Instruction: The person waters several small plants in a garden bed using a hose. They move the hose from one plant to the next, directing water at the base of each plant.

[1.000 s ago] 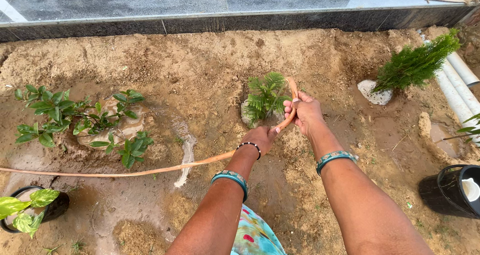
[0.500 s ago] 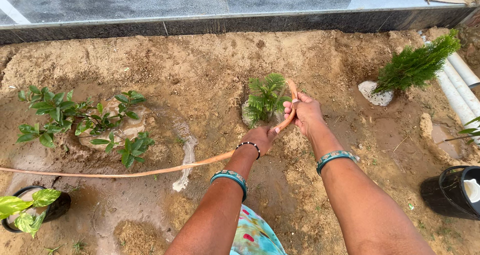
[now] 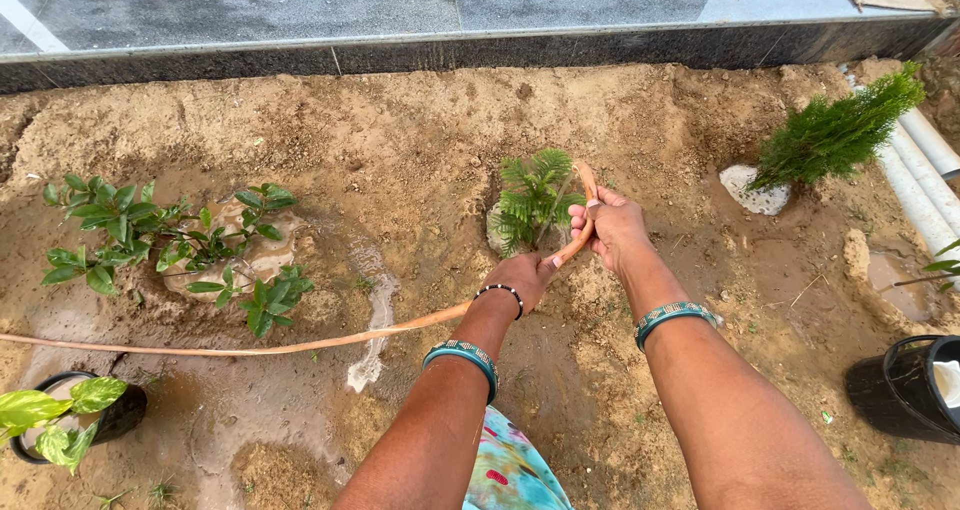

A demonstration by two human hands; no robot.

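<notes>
i log both hands gripping the orange hose (image 3: 300, 342): left hand (image 3: 520, 275) and right hand (image 3: 612, 225) closed around it at the small fern-like plant (image 3: 535, 198). leafy shrub (image 3: 170, 235) already stands in wet soil (conifer sapling (image 3: 835, 130) looks dry).

Both hands (image 3: 570, 250) grip an orange hose (image 3: 300, 344), its end at a small fern-like plant (image 3: 533, 198)

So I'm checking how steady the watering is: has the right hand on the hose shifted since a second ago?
No. The right hand grips the orange hose beside the small fern-like plant, just as before, equally far from the grey stone kerb.
</notes>
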